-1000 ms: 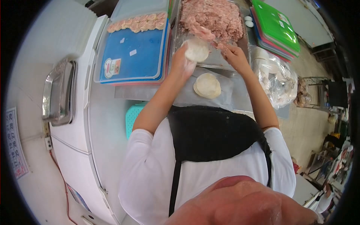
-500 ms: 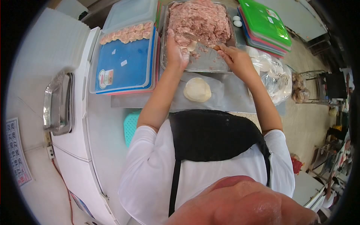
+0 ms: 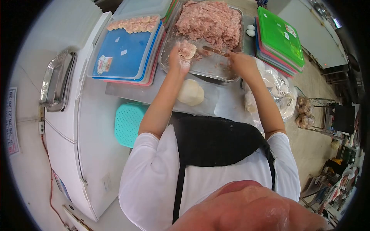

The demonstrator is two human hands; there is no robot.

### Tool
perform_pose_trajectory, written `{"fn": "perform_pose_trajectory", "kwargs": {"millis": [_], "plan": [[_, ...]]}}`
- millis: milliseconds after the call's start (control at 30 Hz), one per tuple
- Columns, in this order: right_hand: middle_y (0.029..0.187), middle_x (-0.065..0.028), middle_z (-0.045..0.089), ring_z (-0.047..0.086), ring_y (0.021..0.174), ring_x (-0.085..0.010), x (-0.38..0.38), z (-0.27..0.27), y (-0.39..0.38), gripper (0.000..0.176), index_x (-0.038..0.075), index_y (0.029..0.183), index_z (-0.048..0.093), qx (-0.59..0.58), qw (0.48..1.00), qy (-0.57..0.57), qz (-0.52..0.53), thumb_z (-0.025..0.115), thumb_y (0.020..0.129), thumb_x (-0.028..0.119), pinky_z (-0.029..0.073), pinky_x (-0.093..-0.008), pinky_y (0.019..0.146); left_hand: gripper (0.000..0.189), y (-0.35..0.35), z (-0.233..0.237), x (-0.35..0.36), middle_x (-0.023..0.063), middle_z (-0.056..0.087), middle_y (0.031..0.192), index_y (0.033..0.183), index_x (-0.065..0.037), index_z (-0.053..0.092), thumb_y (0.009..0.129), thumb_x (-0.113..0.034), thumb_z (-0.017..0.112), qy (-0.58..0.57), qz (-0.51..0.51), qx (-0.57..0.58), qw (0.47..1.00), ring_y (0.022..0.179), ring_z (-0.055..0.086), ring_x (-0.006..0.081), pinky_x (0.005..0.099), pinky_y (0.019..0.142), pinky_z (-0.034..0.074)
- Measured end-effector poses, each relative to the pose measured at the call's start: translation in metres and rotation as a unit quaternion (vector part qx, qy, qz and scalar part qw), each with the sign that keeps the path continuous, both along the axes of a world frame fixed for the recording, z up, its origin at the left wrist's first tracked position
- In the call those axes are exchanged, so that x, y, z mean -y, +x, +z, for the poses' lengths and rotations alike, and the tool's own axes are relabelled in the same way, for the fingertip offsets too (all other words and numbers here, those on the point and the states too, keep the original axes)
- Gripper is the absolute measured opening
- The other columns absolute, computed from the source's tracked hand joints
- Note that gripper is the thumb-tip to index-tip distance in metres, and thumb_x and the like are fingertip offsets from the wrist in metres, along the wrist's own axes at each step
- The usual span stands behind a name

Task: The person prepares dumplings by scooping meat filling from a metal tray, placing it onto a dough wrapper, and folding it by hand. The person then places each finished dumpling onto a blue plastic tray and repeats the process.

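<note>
My left hand (image 3: 180, 61) cups a round dough wrapper (image 3: 190, 54) with a lump of ground meat (image 3: 185, 49) on it, at the near left corner of the metal tray (image 3: 210, 73). My right hand (image 3: 243, 63) grips a flat-bladed spreader (image 3: 216, 51) by its handle. Its blade points left over the tray, apart from the wrapper. A big mound of ground meat (image 3: 210, 23) fills the tray's far part, and scraps lie near the blade. Closer to me, a pale stack of round wrappers (image 3: 190, 92) lies on the metal worktop (image 3: 127, 91).
Stacked lidded containers, the upper one blue (image 3: 123, 54), stand left with a row of filled dumplings (image 3: 133, 24). Green-lidded containers (image 3: 279, 34) and two white eggs (image 3: 250, 30) are at the right. A clear plastic bag (image 3: 277, 84) lies below them. A turquoise perforated basket (image 3: 127, 125) sits lower left.
The spreader has moved away from the wrapper to the right and down. My left hand has shifted slightly toward me, and more meat shows on the wrapper. The camera view has shifted.
</note>
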State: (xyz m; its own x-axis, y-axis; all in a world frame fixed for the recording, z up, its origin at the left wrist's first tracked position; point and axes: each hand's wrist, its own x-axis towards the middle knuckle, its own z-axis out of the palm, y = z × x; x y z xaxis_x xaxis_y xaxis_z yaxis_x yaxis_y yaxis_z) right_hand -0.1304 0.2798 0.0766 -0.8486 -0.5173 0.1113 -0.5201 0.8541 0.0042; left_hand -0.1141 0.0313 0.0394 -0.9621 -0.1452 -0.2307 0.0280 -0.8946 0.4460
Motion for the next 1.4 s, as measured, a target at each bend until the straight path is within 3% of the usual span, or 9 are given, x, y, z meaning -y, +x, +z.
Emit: {"fn": "perform_pose_trajectory", "kwargs": {"millis": [233,433,567,700,767,867,967,1067,1400], "plan": [[0.085,-0.0144,0.064,0.063,0.073,-0.0373,-0.003,0.009,0.02,0.021,0.009,0.105,0.059,0.043,0.974,-0.168,0.145,0.051,0.092,0.024,0.051,-0.0463,0.062,0.054,-0.017,-0.01,-0.001,0.0148,0.055,0.103,0.115,0.0,0.052,0.089,-0.047,0.055,0.26,-0.129,-0.117,0.95,0.082,0.057,0.0279,0.0454,0.077,0.05],[0.08,-0.0132,0.061,0.064,0.073,-0.0344,0.003,0.064,0.037,0.022,0.007,0.107,0.059,-0.039,0.981,-0.135,0.132,0.05,0.092,0.021,0.05,-0.0442,0.063,0.063,-0.003,0.052,-0.034,0.0107,0.046,0.084,0.116,0.005,0.045,0.083,-0.044,0.065,0.077,0.017,0.012,0.997,0.068,0.049,0.0198,0.0399,0.069,0.048],[0.089,-0.0154,0.064,0.064,0.083,-0.0327,-0.013,0.069,0.011,0.029,0.004,0.112,0.061,0.036,0.977,-0.169,0.124,0.052,0.093,0.024,0.049,-0.0409,0.072,0.055,-0.022,0.001,0.007,0.0165,0.053,0.101,0.115,0.009,0.045,0.082,-0.029,0.066,0.19,-0.12,-0.142,0.964,0.095,0.055,0.028,0.0431,0.091,0.046],[0.101,-0.0165,0.066,0.063,0.091,-0.0234,-0.026,0.089,0.001,0.035,0.001,0.113,0.062,0.176,0.931,-0.304,0.1,0.051,0.097,0.03,0.047,-0.0316,0.083,0.056,0.015,0.069,-0.009,0.0126,0.055,0.11,0.127,0.001,0.044,0.079,-0.015,0.066,-0.285,-0.07,-0.099,0.951,0.113,0.051,0.0227,0.0372,0.097,0.045],[0.103,-0.0164,0.066,0.062,0.092,-0.0192,-0.027,0.101,0.003,0.036,-0.001,0.114,0.061,0.249,0.917,-0.298,0.092,0.051,0.097,0.029,0.046,-0.0289,0.086,0.064,0.017,0.081,-0.006,0.0087,0.055,0.118,0.135,-0.009,0.042,0.077,-0.008,0.069,-0.611,0.011,-0.18,0.77,0.111,0.053,0.0156,0.0323,0.092,0.048],[0.102,-0.0155,0.066,0.06,0.091,-0.0166,-0.028,0.117,0.012,0.035,-0.002,0.116,0.06,0.292,0.91,-0.272,0.109,0.053,0.097,0.026,0.045,-0.0282,0.086,0.053,0.021,0.109,-0.006,0.007,0.057,0.116,0.125,-0.005,0.052,0.077,-0.012,0.073,-0.735,0.035,-0.294,0.61,0.103,0.057,0.0126,0.0302,0.084,0.05],[0.099,-0.0171,0.066,0.061,0.087,-0.0211,-0.026,0.096,0.014,0.033,-0.001,0.116,0.06,0.265,0.894,-0.321,0.163,0.055,0.095,0.024,0.046,-0.0296,0.082,0.047,0.02,0.118,0.005,0.0086,0.059,0.113,0.115,-0.003,0.059,0.076,-0.02,0.077,-0.683,-0.196,-0.189,0.678,0.096,0.059,0.0127,0.0303,0.082,0.05],[0.095,-0.0195,0.066,0.063,0.083,-0.03,-0.022,0.066,-0.005,0.032,0.002,0.115,0.061,0.255,0.891,-0.312,0.211,0.056,0.093,0.025,0.048,-0.0317,0.075,0.044,0.012,0.109,0.013,0.0099,0.063,0.105,0.109,-0.002,0.062,0.076,-0.024,0.078,-0.696,-0.277,-0.217,0.626,0.094,0.06,0.0139,0.0327,0.083,0.049],[0.09,-0.0132,0.066,0.062,0.087,-0.0331,-0.017,0.042,-0.005,0.029,0.01,0.107,0.067,0.009,0.976,-0.156,0.15,0.053,0.092,0.03,0.05,-0.0411,0.072,0.042,0.006,0.057,0.027,0.0057,0.063,0.087,0.107,-0.006,0.061,0.075,-0.03,0.074,-0.717,-0.181,-0.108,0.665,0.068,0.057,0.0118,0.0293,0.054,0.046]]}}
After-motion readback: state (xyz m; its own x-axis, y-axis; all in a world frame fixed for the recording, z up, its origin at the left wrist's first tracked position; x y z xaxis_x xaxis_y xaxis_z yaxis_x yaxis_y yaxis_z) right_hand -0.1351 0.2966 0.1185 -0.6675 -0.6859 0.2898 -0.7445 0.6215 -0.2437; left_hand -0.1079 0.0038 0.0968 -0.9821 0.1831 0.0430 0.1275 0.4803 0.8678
